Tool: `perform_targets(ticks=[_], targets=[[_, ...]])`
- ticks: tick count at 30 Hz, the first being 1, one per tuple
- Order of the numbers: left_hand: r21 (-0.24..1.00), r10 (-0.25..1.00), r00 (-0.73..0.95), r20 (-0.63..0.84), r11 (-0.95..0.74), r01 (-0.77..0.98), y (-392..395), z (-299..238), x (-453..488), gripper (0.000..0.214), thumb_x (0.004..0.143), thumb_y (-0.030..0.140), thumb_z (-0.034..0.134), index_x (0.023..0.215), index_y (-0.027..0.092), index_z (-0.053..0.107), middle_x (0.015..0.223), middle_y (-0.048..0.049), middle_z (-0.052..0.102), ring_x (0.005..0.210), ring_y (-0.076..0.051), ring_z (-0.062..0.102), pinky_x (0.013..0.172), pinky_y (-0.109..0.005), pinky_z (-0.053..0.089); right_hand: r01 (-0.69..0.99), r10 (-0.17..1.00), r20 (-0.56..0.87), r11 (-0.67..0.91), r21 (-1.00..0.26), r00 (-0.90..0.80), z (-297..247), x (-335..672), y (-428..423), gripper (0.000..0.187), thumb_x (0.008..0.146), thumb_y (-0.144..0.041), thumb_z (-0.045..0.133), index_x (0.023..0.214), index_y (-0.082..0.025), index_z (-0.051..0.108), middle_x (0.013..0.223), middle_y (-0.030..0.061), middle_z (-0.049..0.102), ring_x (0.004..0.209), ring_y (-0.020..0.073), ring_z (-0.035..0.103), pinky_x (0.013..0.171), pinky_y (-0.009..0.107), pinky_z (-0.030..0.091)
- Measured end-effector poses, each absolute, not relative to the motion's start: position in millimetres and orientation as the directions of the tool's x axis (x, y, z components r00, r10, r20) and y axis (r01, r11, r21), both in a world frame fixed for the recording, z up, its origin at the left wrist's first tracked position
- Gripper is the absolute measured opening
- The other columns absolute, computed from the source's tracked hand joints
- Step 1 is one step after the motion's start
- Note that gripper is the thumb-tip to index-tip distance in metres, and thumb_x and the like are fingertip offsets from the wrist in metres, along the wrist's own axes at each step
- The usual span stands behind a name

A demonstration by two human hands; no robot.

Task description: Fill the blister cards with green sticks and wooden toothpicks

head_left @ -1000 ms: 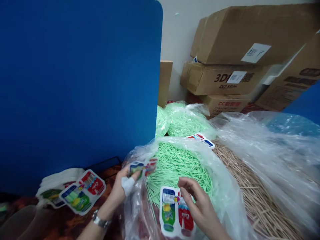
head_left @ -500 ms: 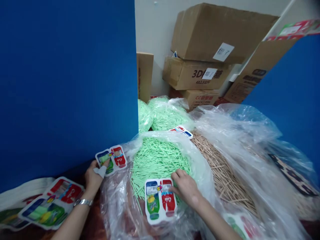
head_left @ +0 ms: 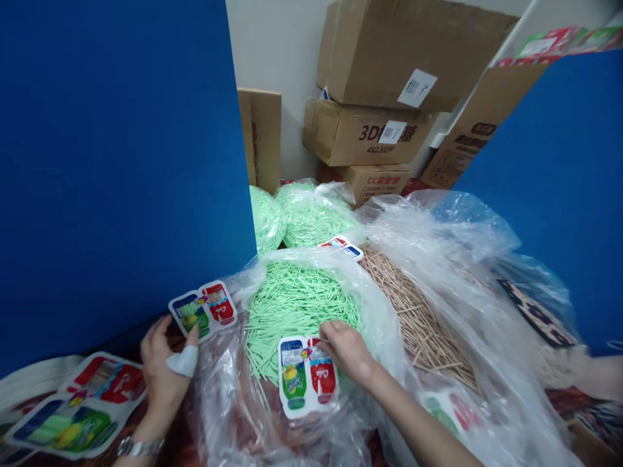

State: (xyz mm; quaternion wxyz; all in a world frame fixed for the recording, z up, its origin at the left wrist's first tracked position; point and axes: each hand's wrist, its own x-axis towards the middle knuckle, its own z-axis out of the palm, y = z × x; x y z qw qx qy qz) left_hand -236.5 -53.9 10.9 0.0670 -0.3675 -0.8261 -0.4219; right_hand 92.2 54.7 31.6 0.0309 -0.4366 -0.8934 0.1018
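My left hand (head_left: 163, 366), with a white bandage on the thumb, pinches a small printed packet (head_left: 203, 309) that shows green and red bottle shapes. My right hand (head_left: 346, 350) is closed, its fingertips down in a heap of green sticks (head_left: 296, 301) inside an open clear plastic bag (head_left: 384, 311). A second printed packet (head_left: 302, 375) lies on the bag right beside my right hand. What the right fingers hold is hidden.
A stack of printed packets (head_left: 73, 415) lies at the lower left. A bag of tan wooden sticks (head_left: 418, 311) sits to the right, more green stick bags (head_left: 311, 217) behind. Blue partitions (head_left: 117, 162) stand left and right; cardboard boxes (head_left: 389, 91) are piled at the back.
The view has swung right and down. My left hand carried its packet leftward, away from the bag. My right hand moved from the lying packet onto the green sticks.
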Motion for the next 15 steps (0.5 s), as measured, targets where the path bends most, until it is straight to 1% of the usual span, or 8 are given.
perform_targets(ticks=[2, 4, 7, 8, 10, 12, 13, 15], targets=[[0.663, 0.607, -0.656, 0.449, 0.265, 0.7, -56.6, 16.8, -215.1, 0.06, 0.079, 0.045, 0.06, 0.13, 0.014, 0.05, 0.136, -0.0177, 0.047, 0.125, -0.034, 0.046, 0.105, -0.047, 0.038, 0.759, 0.782, 0.027, 0.613, -0.22, -0.623, 25.4, 99.7, 54.1, 0.007, 0.09, -0.019, 0.051, 0.086, -0.022, 0.056, 0.082, 0.0036, 0.066, 0.078, 0.0193, 0.059, 0.071, 0.029, 0.042], [0.704, 0.694, -0.576, 0.432, 0.141, 0.696, -58.5, 19.3, -189.1, 0.05, 0.08, 0.043, 0.06, 0.123, 0.017, 0.056, 0.129, -0.0146, 0.053, 0.12, -0.032, 0.051, 0.105, -0.047, 0.038, 0.758, 0.782, 0.071, 0.62, -0.202, -0.62, 19.5, 106.9, 53.5, 0.013, 0.09, -0.014, 0.047, 0.095, -0.021, 0.056, 0.08, 0.0042, 0.068, 0.076, 0.0196, 0.06, 0.072, 0.03, 0.043], [0.825, 0.875, -0.42, 0.243, 0.041, 0.564, -61.6, 16.4, -146.5, 0.037, 0.08, 0.039, 0.063, 0.11, 0.019, 0.063, 0.111, -0.0105, 0.067, 0.102, -0.028, 0.064, 0.094, -0.044, 0.05, 0.78, 0.799, 0.083, 0.6, -0.178, -0.596, 17.0, 114.5, 52.4, 0.021, 0.088, -0.009, 0.044, 0.096, -0.022, 0.058, 0.072, 0.0038, 0.067, 0.07, 0.0192, 0.061, 0.07, 0.03, 0.044], [0.858, 0.923, -0.351, 0.158, 0.048, 0.512, -62.6, 13.9, -132.9, 0.035, 0.081, 0.037, 0.062, 0.111, 0.019, 0.064, 0.11, -0.0103, 0.069, 0.102, -0.028, 0.065, 0.092, -0.043, 0.052, 0.788, 0.805, 0.078, 0.592, -0.17, -0.588, 19.1, 116.2, 51.7, 0.021, 0.088, -0.008, 0.043, 0.09, -0.022, 0.059, 0.069, 0.0037, 0.066, 0.068, 0.0191, 0.06, 0.068, 0.03, 0.044], [0.887, 0.969, -0.226, 0.095, 0.02, 0.461, -63.9, 7.8, -109.0, 0.038, 0.08, 0.033, 0.065, 0.115, 0.021, 0.064, 0.117, -0.0113, 0.068, 0.108, -0.029, 0.063, 0.093, -0.045, 0.051, 0.801, 0.82, 0.086, 0.572, -0.177, -0.566, 28.5, 118.6, 48.7, 0.021, 0.089, -0.011, 0.042, 0.081, -0.022, 0.058, 0.07, 0.0047, 0.065, 0.069, 0.0197, 0.06, 0.068, 0.031, 0.044], [0.903, 0.982, -0.167, 0.083, -0.003, 0.43, -63.1, 1.5, -91.4, 0.049, 0.077, 0.029, 0.067, 0.125, 0.021, 0.059, 0.129, -0.0135, 0.062, 0.119, -0.031, 0.056, 0.102, -0.049, 0.044, 0.78, 0.827, 0.126, 0.56, -0.28, -0.548, 44.2, 120.0, 43.3, 0.019, 0.092, -0.017, 0.04, 0.084, -0.021, 0.057, 0.083, 0.0067, 0.066, 0.077, 0.0205, 0.06, 0.071, 0.032, 0.044], [0.905, 0.985, -0.15, 0.082, -0.011, 0.425, -61.6, -1.2, -84.9, 0.058, 0.075, 0.028, 0.069, 0.131, 0.02, 0.055, 0.135, -0.0149, 0.056, 0.125, -0.033, 0.051, 0.105, -0.051, 0.04, 0.746, 0.83, 0.134, 0.547, -0.381, -0.541, 53.2, 120.1, 39.7, 0.018, 0.093, -0.021, 0.039, 0.086, -0.021, 0.055, 0.087, 0.0064, 0.064, 0.079, 0.0199, 0.06, 0.071, 0.031, 0.044], [0.911, 0.988, -0.131, 0.087, -0.025, 0.411, -56.6, -4.5, -75.9, 0.078, 0.07, 0.027, 0.074, 0.141, 0.02, 0.042, 0.146, -0.0172, 0.042, 0.135, -0.036, 0.037, 0.109, -0.055, 0.032, 0.613, 0.834, 0.097, 0.473, -0.633, -0.543, 70.0, 118.5, 31.3, 0.02, 0.096, -0.028, 0.036, 0.085, -0.022, 0.052, 0.081, 0.0026, 0.06, 0.073, 0.0164, 0.057, 0.067, 0.028, 0.043]])
